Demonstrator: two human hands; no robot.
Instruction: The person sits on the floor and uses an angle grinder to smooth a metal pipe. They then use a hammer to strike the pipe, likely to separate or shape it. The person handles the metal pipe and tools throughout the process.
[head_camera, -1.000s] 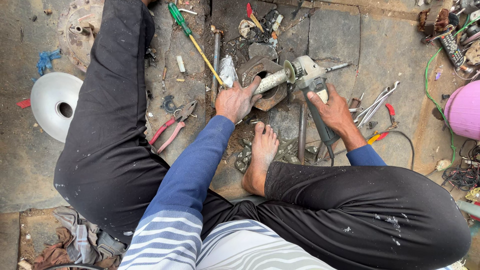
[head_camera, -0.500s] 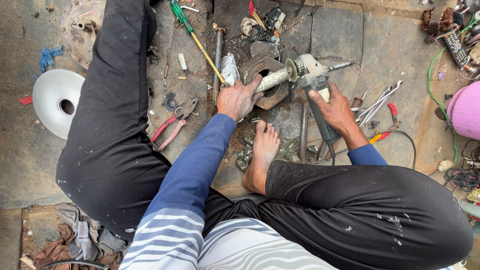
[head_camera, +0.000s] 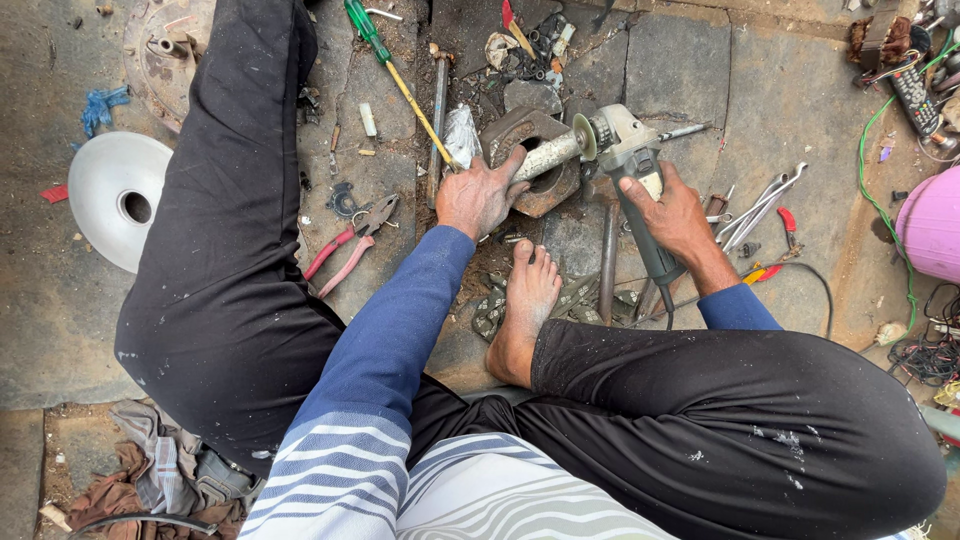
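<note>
In the head view, the person is sitting on the stone floor (head_camera: 800, 90) among scattered tools. The left hand (head_camera: 478, 195) is closing its fingers around a pale short rod (head_camera: 548, 157) that is resting across a rusty metal block (head_camera: 535, 150) near the floor's far edge. The right hand (head_camera: 672, 210) is gripping the body of an angle grinder (head_camera: 632, 160), its disc touching the rod's right end. The rod's long axis is running left to right, the left hand being nearer. A bare foot (head_camera: 525, 300) is lying just below, pliers (head_camera: 352, 240) lying to the left

A round white metal dish (head_camera: 115, 195) lies far left; red-handled pliers (head_camera: 350, 245) beside a green-handled screwdriver (head_camera: 392, 72); a pink plastic tub (head_camera: 932, 225) far right.
</note>
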